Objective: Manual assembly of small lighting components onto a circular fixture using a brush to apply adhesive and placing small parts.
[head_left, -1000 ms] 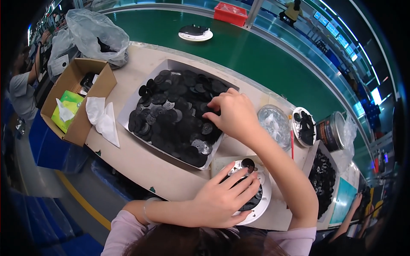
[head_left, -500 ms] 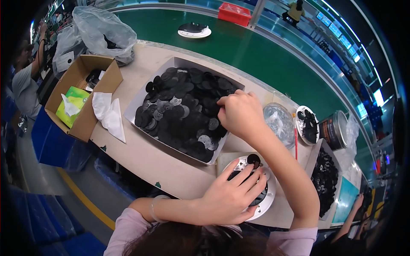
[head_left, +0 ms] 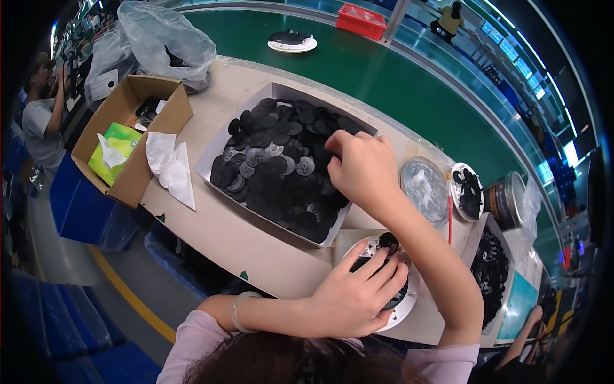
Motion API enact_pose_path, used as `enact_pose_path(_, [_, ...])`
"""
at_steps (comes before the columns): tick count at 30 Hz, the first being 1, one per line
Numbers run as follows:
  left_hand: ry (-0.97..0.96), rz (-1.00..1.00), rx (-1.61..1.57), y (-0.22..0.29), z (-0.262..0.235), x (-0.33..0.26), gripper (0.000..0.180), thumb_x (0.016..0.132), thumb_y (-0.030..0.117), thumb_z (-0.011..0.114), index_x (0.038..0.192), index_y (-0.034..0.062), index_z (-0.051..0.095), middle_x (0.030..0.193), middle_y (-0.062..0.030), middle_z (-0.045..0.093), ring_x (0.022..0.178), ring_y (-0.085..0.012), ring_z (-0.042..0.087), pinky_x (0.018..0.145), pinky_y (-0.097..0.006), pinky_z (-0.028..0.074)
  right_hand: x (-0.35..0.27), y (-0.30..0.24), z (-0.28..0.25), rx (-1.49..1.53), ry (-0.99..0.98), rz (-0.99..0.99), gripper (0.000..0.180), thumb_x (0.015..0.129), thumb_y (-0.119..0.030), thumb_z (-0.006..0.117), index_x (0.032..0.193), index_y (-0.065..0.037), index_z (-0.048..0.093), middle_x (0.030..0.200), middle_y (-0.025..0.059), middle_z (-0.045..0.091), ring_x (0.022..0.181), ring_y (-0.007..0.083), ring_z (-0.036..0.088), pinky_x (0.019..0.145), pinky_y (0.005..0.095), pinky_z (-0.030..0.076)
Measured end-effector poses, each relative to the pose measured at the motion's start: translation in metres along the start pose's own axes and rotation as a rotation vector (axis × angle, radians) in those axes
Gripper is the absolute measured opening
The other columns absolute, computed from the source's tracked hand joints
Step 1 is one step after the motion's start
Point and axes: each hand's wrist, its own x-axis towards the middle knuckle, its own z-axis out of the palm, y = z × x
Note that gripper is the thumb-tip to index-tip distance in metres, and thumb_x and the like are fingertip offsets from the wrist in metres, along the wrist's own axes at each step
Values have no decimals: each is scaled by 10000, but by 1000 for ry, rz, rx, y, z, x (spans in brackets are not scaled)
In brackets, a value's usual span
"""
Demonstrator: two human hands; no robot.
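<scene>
My right hand [head_left: 364,168] is over the right side of a shallow grey-white box [head_left: 271,229] of black and grey discs [head_left: 268,160]. Its fingers curl down with thumb and forefinger nearly together among the discs; whatever lies between them is too dark to make out. On the near side of the box, my left hand [head_left: 359,293] grips a black round part [head_left: 399,299] lying on a white round plate [head_left: 412,301]. The thumb presses the near edge and the fingers reach over the top, hiding much of it. A small black disc [head_left: 388,240] shows past the fingertips.
To the left stand a cardboard box [head_left: 180,115] with a green tissue pack [head_left: 115,153], and plastic bags [head_left: 167,41]. To the right are a clear round container [head_left: 423,192], a red stick [head_left: 449,221], a plate of black parts [head_left: 467,192] and another parts box [head_left: 489,275].
The whole view has shifted slightly to the right. My right thumb and forefinger have shifted a little over the discs; my left hand keeps its place on the black round part.
</scene>
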Motion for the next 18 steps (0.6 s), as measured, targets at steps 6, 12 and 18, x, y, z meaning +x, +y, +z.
enact_pose_path(6, [-14,-8,-8,0,-1,0,568,684,341,606,1120,-8,505,1131,-136,543,1041,-273,512,946,-466,328,12,10,-17,521,-120,232,153,677,-98,676,802,-16,648,693,111,634,655,204,615,622,288,472])
enact_pose_path(12, [-50,-32,-41,-1,-3,4,560,673,314,612,1118,-10,514,1149,-137,540,1049,-274,513,940,-457,339,-32,34,-79,923,-50,329,140,748,-123,672,772,9,635,633,51,605,591,81,581,468,193,415])
enact_pose_path(18, [-123,-31,-51,2,-9,10,578,686,323,643,1137,-13,509,1142,-139,544,1057,-289,505,932,-450,341,-121,51,-112,1122,-113,615,131,791,-69,612,882,22,630,746,56,644,667,85,610,486,187,479])
